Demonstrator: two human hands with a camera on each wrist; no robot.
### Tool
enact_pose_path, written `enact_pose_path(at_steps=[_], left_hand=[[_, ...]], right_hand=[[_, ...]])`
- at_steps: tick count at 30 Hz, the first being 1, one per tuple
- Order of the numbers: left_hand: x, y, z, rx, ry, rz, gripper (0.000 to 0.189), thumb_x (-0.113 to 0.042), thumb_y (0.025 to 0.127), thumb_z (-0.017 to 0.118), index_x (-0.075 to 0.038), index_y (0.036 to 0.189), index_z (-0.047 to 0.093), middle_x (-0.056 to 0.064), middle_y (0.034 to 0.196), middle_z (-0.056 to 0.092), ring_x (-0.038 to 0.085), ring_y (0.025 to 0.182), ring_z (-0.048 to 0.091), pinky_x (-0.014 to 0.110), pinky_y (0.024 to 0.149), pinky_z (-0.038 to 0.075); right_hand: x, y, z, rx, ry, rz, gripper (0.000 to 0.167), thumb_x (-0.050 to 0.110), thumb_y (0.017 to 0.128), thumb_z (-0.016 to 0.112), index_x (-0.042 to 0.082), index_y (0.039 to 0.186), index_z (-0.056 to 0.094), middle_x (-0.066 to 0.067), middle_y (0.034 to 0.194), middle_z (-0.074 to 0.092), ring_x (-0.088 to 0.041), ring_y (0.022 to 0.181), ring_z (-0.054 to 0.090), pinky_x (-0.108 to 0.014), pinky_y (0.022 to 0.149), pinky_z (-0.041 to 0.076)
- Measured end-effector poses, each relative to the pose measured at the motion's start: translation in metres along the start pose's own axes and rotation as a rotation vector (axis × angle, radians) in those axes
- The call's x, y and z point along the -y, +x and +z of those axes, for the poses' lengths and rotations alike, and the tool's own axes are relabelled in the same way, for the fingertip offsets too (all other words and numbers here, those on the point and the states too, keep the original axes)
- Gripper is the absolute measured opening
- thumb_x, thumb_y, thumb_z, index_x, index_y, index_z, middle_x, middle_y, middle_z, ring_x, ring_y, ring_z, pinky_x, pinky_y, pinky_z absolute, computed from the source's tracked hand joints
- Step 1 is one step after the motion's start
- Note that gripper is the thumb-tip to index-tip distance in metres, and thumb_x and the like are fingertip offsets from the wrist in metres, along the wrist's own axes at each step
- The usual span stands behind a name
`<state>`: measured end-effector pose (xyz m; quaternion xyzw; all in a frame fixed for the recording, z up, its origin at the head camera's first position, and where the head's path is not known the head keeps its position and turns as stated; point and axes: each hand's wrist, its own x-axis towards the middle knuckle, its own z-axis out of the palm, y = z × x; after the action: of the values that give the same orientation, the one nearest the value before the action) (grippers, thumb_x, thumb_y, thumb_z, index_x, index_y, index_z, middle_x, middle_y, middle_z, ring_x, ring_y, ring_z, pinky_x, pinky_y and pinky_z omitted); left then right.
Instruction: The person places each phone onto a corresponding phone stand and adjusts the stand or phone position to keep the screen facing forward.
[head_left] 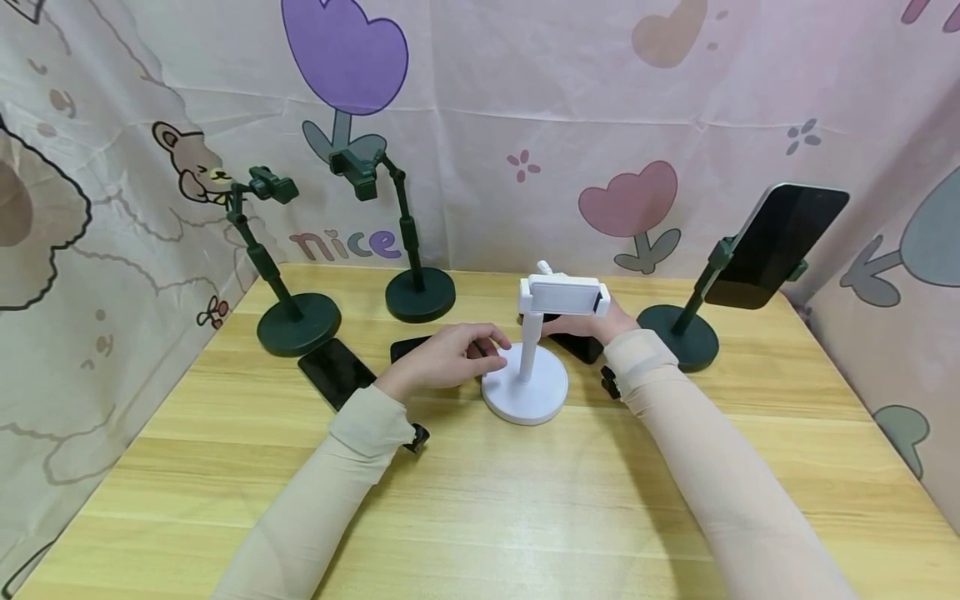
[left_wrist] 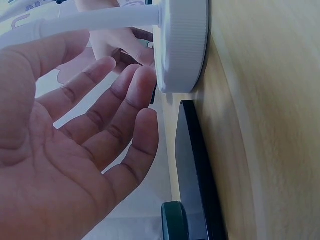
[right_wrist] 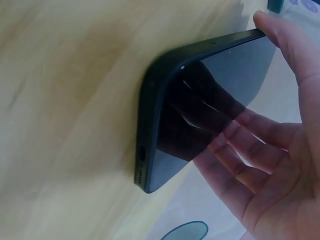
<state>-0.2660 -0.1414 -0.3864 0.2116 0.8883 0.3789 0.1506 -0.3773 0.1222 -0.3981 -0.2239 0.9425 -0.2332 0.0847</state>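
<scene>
A white phone stand [head_left: 525, 392] with a round base and a sideways clamp on top stands mid-table, its clamp holding nothing. My left hand [head_left: 450, 358] is beside its base on the left, fingers loosely bent; in the left wrist view the palm [left_wrist: 55, 165] holds nothing. Behind and right of the stand, my right hand [head_left: 596, 325] grips a black smartphone [head_left: 579, 346]. The right wrist view has that phone [right_wrist: 240, 65] low over the wood, thumb at one edge and fingers at the opposite edge. Part of the phone is hidden behind the stand in the head view.
Two dark green phone stands [head_left: 298, 325] [head_left: 420, 296] with bare clamps stand at the back left. Near them lie two black phones [head_left: 337, 372] [head_left: 405, 346], one partly behind my left hand. At right, another green stand [head_left: 678, 337] carries a phone [head_left: 776, 246]. Printed cloth [head_left: 480, 167] hangs behind.
</scene>
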Motion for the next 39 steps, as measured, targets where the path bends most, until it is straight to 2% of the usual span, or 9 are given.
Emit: enact_pose_path(at_steps=[6, 10, 14, 17, 20, 30, 39], left_hand=[[-0.001, -0.001, 0.0, 0.003, -0.009, 0.001, 0.033, -0.029, 0.106, 0.07, -0.014, 0.135, 0.068, 0.004, 0.11, 0.07, 0.021, 0.096, 0.067, 0.032, 0.086, 0.057], [-0.002, -0.001, 0.0, -0.001, -0.008, 0.003, 0.033, -0.029, 0.107, 0.069, -0.014, 0.135, 0.068, 0.004, 0.11, 0.07, 0.02, 0.096, 0.067, 0.032, 0.086, 0.057], [-0.002, -0.002, -0.001, -0.004, -0.001, 0.006, 0.033, -0.029, 0.107, 0.069, -0.014, 0.135, 0.068, 0.004, 0.111, 0.07, 0.02, 0.096, 0.067, 0.032, 0.086, 0.057], [-0.003, -0.002, -0.001, -0.004, -0.002, 0.004, 0.033, -0.03, 0.107, 0.069, -0.014, 0.136, 0.067, 0.004, 0.111, 0.07, 0.021, 0.097, 0.067, 0.032, 0.086, 0.057], [-0.003, -0.003, -0.002, -0.006, -0.002, 0.005, 0.034, -0.03, 0.107, 0.069, -0.014, 0.136, 0.067, 0.004, 0.112, 0.07, 0.021, 0.098, 0.066, 0.032, 0.087, 0.057], [-0.008, -0.004, -0.004, -0.017, -0.02, -0.01, 0.035, -0.031, 0.107, 0.069, -0.015, 0.139, 0.067, 0.003, 0.115, 0.07, 0.022, 0.1, 0.066, 0.033, 0.088, 0.058], [-0.009, -0.005, -0.008, -0.058, -0.014, 0.038, 0.031, -0.028, 0.108, 0.068, -0.015, 0.136, 0.068, 0.004, 0.116, 0.071, 0.021, 0.1, 0.065, 0.033, 0.089, 0.056]], right_hand=[[-0.002, -0.008, -0.002, -0.016, 0.076, 0.093, 0.079, 0.056, 0.085, 0.088, 0.021, 0.15, 0.058, -0.01, 0.146, 0.066, -0.03, 0.131, 0.062, -0.055, 0.118, 0.048], [-0.003, -0.013, -0.005, -0.046, 0.103, 0.118, 0.081, 0.061, 0.085, 0.086, 0.024, 0.152, 0.057, -0.012, 0.153, 0.062, -0.033, 0.137, 0.059, -0.057, 0.12, 0.046], [-0.005, -0.017, -0.005, -0.118, 0.166, 0.139, 0.075, 0.058, 0.085, 0.087, 0.021, 0.145, 0.062, -0.012, 0.144, 0.067, -0.033, 0.128, 0.063, -0.057, 0.116, 0.049], [-0.007, -0.018, -0.005, -0.173, 0.21, 0.107, 0.068, 0.05, 0.085, 0.089, 0.013, 0.137, 0.065, -0.014, 0.132, 0.072, -0.033, 0.116, 0.066, -0.056, 0.11, 0.053], [-0.008, -0.018, -0.004, -0.217, 0.201, 0.049, 0.061, 0.041, 0.087, 0.09, 0.007, 0.131, 0.065, -0.018, 0.124, 0.073, -0.035, 0.108, 0.067, -0.056, 0.104, 0.055], [-0.01, -0.017, -0.007, -0.319, 0.143, -0.027, 0.053, 0.019, 0.093, 0.079, -0.007, 0.134, 0.058, -0.03, 0.124, 0.069, -0.041, 0.105, 0.064, -0.059, 0.097, 0.055], [-0.011, -0.02, -0.013, -0.376, 0.132, -0.019, 0.053, 0.016, 0.094, 0.075, -0.011, 0.135, 0.055, -0.032, 0.124, 0.067, -0.044, 0.107, 0.065, -0.059, 0.1, 0.055]])
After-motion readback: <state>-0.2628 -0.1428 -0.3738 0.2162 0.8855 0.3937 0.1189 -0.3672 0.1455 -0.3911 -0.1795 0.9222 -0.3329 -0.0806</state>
